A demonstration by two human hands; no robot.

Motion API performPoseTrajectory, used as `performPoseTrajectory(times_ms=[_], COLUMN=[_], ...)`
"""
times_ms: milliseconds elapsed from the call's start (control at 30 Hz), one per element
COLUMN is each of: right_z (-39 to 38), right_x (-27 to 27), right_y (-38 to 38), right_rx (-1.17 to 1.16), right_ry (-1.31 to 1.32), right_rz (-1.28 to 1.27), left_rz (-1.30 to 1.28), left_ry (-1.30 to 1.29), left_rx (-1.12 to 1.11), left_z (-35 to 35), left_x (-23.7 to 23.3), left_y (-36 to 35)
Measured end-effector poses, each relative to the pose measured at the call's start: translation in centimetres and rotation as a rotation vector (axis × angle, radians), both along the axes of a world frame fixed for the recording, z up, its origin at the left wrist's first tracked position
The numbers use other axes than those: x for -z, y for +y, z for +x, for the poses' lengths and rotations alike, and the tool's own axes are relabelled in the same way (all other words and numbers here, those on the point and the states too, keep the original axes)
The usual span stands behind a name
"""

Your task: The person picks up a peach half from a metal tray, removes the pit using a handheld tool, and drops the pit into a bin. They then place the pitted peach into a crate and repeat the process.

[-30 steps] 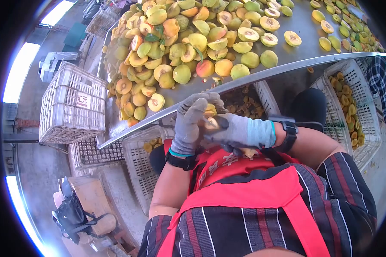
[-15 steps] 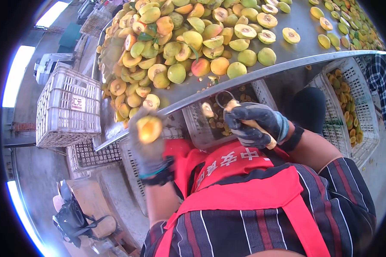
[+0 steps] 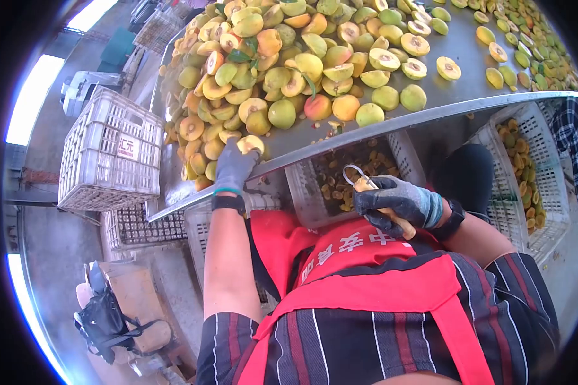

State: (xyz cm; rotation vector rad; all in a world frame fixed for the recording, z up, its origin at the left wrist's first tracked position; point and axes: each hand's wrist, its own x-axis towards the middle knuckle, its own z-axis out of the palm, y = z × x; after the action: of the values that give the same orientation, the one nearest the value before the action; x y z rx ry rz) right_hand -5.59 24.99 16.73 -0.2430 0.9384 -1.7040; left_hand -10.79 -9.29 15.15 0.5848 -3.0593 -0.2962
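My left hand, in a grey glove, reaches over the metal table's near edge into the pile of yellow-green peaches. Its fingers close around a peach half with the cut face up; the fingertips are partly hidden. In my right hand, also gloved, is a pitting tool with a wooden handle and a thin metal loop. The loop points up and left, above a white crate holding small brown pieces, below the table edge.
The metal table bears many halved and some whole-looking peaches. A white crate stands at the left, over a darker one. Another crate with peach halves is at the right, near a person's checked sleeve. A black bag lies lower left.
My left hand, which held a hollowed peach half near my body, has moved up to the pile and that half is gone. A small piece in the air by the loop is out of sight.
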Motion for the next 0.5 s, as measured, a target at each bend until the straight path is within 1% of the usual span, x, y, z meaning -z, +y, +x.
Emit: performPoseTrajectory(times_ms=[67,100,133,200,233,267,333,367,400,433,467,500], right_z=[0.1,-0.1,-0.4,-0.8,-1.0,-1.3,-1.6,-1.6,-1.4,-1.0,-0.7,-0.5], right_x=[0.2,0.1,-0.1,-0.8,-2.0,-2.0,-1.1,-0.5,-0.8,-1.5,-1.8,-1.7], right_y=[-0.3,-0.4,-0.6,-1.2,-1.5,-2.2,-3.4,-3.6,-3.7,-3.6,-3.5,-3.4], right_rx=[0.079,0.090,0.093,0.226,0.236,0.233,0.377,0.416,0.418,0.367,0.314,0.298], right_ry=[0.082,0.136,0.138,0.341,0.367,0.366,0.610,0.737,0.734,0.566,0.399,0.357], right_rz=[0.103,0.061,0.061,0.132,0.236,0.235,0.122,0.080,0.080,0.105,0.131,0.132], left_rz=[0.194,0.198,0.199,0.887,1.080,1.079,1.511,1.507,1.759,2.014,2.017,1.979], left_ry=[0.153,0.331,0.333,0.458,0.437,0.437,0.332,0.329,0.264,0.190,0.187,0.211], left_rx=[0.169,0.159,0.163,0.164,0.149,0.146,0.220,0.219,0.229,0.234,0.230,0.259], left_z=[-0.8,-0.9,-0.8,0.4,1.5,2.5,4.2,5.0,5.7,6.1,6.3,6.4], left_x=[0.6,1.2,0.6,-1.2,-2.9,-3.0,-3.2,-3.8,-4.6,-4.9,-4.7,-4.3], left_y=[1.2,2.2,3.5,6.0,8.2,9.5,11.5,12.5,13.6,14.2,14.3,14.3])
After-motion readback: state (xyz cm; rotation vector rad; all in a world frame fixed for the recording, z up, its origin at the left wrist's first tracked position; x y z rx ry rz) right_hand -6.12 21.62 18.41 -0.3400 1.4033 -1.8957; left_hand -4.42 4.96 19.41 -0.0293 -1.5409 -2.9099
